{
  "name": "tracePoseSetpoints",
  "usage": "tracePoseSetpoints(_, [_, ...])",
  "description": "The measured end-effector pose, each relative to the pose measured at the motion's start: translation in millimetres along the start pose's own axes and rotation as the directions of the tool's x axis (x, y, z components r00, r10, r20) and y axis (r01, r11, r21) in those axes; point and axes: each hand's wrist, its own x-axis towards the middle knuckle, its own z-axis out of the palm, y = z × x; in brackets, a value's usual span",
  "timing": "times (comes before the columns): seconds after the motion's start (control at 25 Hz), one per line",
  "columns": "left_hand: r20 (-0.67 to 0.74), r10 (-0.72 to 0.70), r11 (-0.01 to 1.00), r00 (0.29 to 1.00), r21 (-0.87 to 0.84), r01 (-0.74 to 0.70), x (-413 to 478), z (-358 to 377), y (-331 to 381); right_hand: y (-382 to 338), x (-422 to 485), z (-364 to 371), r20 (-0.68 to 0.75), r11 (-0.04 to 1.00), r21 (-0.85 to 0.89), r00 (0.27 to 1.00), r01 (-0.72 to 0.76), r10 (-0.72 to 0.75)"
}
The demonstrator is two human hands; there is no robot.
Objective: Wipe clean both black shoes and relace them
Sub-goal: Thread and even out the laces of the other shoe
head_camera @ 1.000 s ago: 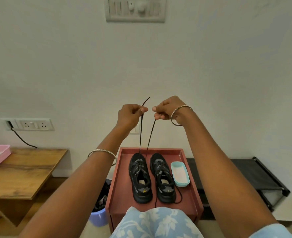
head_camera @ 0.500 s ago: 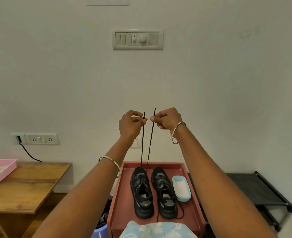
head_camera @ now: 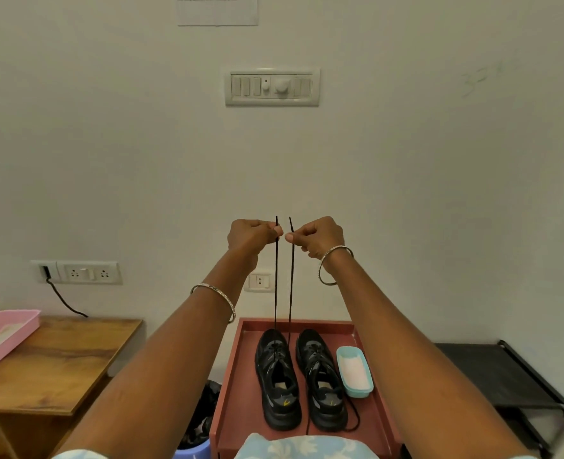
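Observation:
Two black shoes stand side by side on a red tray (head_camera: 237,376): the left shoe (head_camera: 278,382) and the right shoe (head_camera: 320,382). A black lace (head_camera: 276,286) runs taut from the left shoe's front eyelets up to both raised hands. My left hand (head_camera: 251,236) pinches one end, and my right hand (head_camera: 317,236) pinches the other end (head_camera: 291,286). The two strands hang nearly parallel, a few centimetres apart, with short tips sticking up above my fingers. The right shoe's lace trails loosely on the tray beside its heel.
A light blue container (head_camera: 354,372) sits on the tray right of the shoes. A wooden table (head_camera: 62,366) with a pink tray (head_camera: 5,332) stands at left, a black low rack (head_camera: 512,379) at right. A blue bin (head_camera: 193,450) sits below the tray's left side.
Both hands have sunk in the view as the camera tilted up, and the two lace ends now stand straight and parallel. The grips are the same.

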Motion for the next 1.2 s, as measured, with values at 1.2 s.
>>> tracePoseSetpoints(1.2, [0.370, -0.228, 0.950, 0.901, -0.118, 0.288, -2, 6, -18, 34, -28, 5, 0.119, 0.764, 0.643, 0.992, -0.051, -0.034])
